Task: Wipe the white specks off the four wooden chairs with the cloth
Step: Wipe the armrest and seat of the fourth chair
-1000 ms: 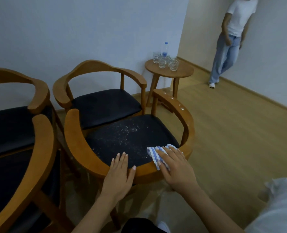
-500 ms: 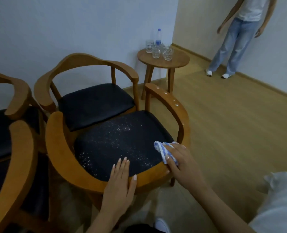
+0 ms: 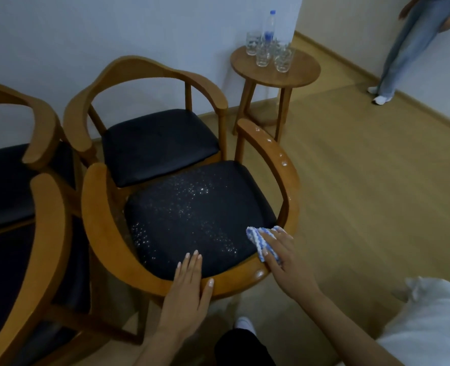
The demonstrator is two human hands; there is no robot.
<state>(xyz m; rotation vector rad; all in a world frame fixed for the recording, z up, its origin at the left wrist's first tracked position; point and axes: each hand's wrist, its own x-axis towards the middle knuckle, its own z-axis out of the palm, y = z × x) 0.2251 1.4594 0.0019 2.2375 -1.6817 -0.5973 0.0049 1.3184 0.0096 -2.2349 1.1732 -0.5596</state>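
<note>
The nearest wooden chair [image 3: 102, 233] has a curved back rail and a black seat [image 3: 192, 220] dusted with white specks. White specks also sit along its right arm [image 3: 279, 159]. My left hand [image 3: 187, 294] rests flat on the near rail, fingers straight over the seat edge. My right hand [image 3: 284, 257] presses a blue-and-white cloth [image 3: 258, 239] against the rail at the seat's right corner. A second chair [image 3: 150, 143] stands behind it. Two more chairs [image 3: 42, 233] are partly visible at the left.
A small round wooden table [image 3: 303, 75] with several glasses [image 3: 282, 59] and a water bottle [image 3: 268, 27] stands by the wall. A person in jeans [image 3: 403, 48] stands at the far right wall. Wooden floor [image 3: 377, 194] stretches to the right.
My right hand has slid the cloth rightward along the rail toward the chair's right arm. The left hand has stayed on the rail. The view has tipped downward and the standing person has shifted.
</note>
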